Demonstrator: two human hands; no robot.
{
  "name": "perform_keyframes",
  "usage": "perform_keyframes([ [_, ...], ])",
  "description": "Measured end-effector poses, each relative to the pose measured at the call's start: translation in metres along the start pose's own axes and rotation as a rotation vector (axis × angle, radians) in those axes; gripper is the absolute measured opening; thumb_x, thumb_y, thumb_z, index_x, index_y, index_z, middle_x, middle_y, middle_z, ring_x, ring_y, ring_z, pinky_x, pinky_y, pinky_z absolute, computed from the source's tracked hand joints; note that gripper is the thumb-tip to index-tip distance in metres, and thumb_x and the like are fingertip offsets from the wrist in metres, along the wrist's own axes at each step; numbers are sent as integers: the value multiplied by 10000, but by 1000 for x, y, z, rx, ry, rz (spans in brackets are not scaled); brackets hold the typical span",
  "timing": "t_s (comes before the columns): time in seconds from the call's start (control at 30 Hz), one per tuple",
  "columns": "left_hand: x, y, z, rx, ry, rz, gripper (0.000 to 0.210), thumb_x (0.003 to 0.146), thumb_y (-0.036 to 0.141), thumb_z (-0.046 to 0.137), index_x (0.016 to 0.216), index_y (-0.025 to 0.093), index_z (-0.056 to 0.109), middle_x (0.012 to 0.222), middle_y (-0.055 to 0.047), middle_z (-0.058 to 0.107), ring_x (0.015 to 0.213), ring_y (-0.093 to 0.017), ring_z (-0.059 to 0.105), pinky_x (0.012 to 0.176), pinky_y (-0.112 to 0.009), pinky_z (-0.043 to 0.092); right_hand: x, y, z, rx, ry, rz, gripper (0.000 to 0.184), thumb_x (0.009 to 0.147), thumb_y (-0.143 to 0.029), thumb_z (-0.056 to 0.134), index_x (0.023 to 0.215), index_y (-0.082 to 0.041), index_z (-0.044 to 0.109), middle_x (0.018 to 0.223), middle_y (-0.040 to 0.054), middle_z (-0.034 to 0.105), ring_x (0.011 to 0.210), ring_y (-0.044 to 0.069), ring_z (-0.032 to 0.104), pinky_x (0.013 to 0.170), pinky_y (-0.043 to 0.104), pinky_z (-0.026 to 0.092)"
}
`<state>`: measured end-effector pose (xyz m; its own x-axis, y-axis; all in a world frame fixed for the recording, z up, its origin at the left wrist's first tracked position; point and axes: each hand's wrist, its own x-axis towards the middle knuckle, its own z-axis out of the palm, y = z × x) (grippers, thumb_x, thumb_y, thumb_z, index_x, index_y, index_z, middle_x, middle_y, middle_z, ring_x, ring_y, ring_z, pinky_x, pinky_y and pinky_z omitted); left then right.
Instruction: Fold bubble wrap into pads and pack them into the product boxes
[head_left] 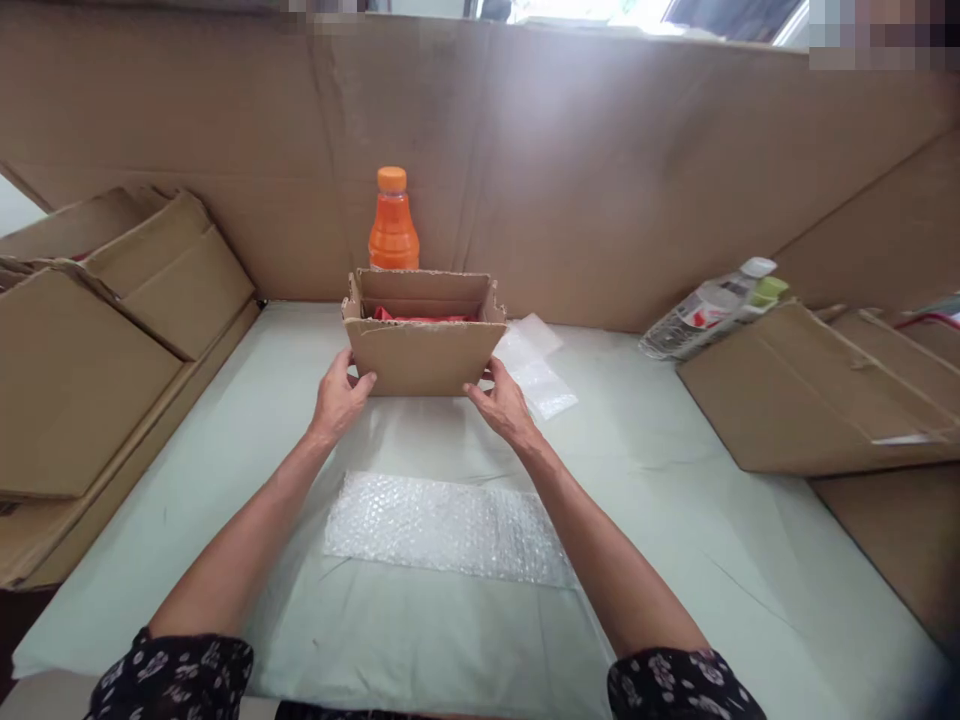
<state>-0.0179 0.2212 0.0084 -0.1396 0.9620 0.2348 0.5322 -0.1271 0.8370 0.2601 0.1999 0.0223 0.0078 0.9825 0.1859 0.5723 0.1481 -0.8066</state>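
An open-topped cardboard box is gripped at its two lower sides, near the far side of the table. My left hand closes on its left side, thumb on the front face. On the right side, my right hand grips it the same way. Something red shows inside the box; most of it is hidden by the front wall. Between my forearms a sheet of bubble wrap lies flat. Smaller pieces of clear wrap lie just right of the box.
An orange bottle stands behind the box, against a tall cardboard wall. Cardboard boxes line the left edge. On the right, a clear plastic bottle leans beside another cardboard box. Pale cloth covers the table.
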Motion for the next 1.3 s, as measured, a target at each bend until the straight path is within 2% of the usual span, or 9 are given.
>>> perform_keyframes([
  [0.13, 23, 0, 9, 16, 15, -43, 523, 818, 341, 570, 1306, 155, 603, 1139, -85, 711, 726, -164, 652, 784, -339, 538, 4, 6, 7, 25, -34, -32, 667, 817, -326, 598, 1458, -177, 492, 1412, 156, 633, 1189, 317, 661, 858, 459, 605],
  [0.23, 10, -8, 0, 35, -14, -82, 682, 812, 383, 586, 1443, 144, 489, 1270, -137, 668, 823, -201, 679, 798, -366, 548, -24, 17, -7, -48, -50, -39, 586, 849, -349, 604, 1413, -197, 556, 1468, 153, 594, 1280, 320, 619, 942, 490, 586],
  [0.43, -98, -33, -53, 439, -266, 116, 558, 769, 498, 644, 1212, 160, 674, 1295, -173, 656, 1207, -382, 593, 1053, -545, 467, -124, 44, -59, -419, -209, 3, 395, 921, -401, 608, 1270, -234, 687, 1435, 127, 632, 1339, 343, 582, 1081, 562, 497],
  [0.6, -166, -30, -77, 588, -296, 264, 205, 844, 350, 532, 839, 204, 676, 1135, -138, 708, 1044, -320, 660, 912, -458, 529, -191, 43, -79, -534, -169, 53, 168, 888, -331, 622, 981, -221, 709, 1421, 129, 637, 1291, 359, 607, 1017, 548, 516],
  [0.8, -116, 8, -64, 564, -217, 265, 138, 854, 263, 509, 849, 225, 642, 758, -30, 707, 676, -214, 650, 689, -329, 508, -244, -3, -52, -138, -122, 213, 173, 941, -380, 533, 890, -234, 611, 821, 38, 705, 730, 197, 672, 707, 348, 542],
  [1.0, -64, 36, -15, 520, -195, 347, 525, 864, 244, 589, 1378, 139, 558, 1385, -171, 636, 1271, -337, 583, 1094, -507, 448, -296, -23, -1, 310, -112, 440, 452, 936, -411, 552, 1337, -205, 589, 925, 35, 679, 583, 117, 563, 537, 258, 459],
  [1.07, -83, 30, -17, 460, -294, 439, 549, 868, 163, 544, 1415, 127, 533, 1414, -174, 618, 1304, -340, 560, 1115, -549, 437, -300, -26, 4, 316, -128, 446, 445, 938, -406, 553, 1328, -209, 637, 975, 51, 695, 634, 127, 590, 572, 265, 479],
  [1.17, -145, 15, -49, 324, -541, 595, 565, 852, 7, 419, 1363, 183, 585, 1369, -110, 660, 1331, -276, 554, 1143, -529, 446, -295, -32, -1, 283, -262, 376, 337, 919, -372, 588, 1177, -228, 751, 1085, 74, 737, 911, 197, 682, 775, 311, 540],
  [1.3, -237, 13, -94, 219, -780, 559, 791, 773, -35, 444, 1510, 252, 445, 1560, -87, 508, 1503, -285, 376, 1204, -571, 400, -283, -42, -6, 424, -371, 463, 253, 890, -403, 662, 1025, -234, 795, 1034, 63, 765, 954, 216, 687, 852, 338, 536],
])
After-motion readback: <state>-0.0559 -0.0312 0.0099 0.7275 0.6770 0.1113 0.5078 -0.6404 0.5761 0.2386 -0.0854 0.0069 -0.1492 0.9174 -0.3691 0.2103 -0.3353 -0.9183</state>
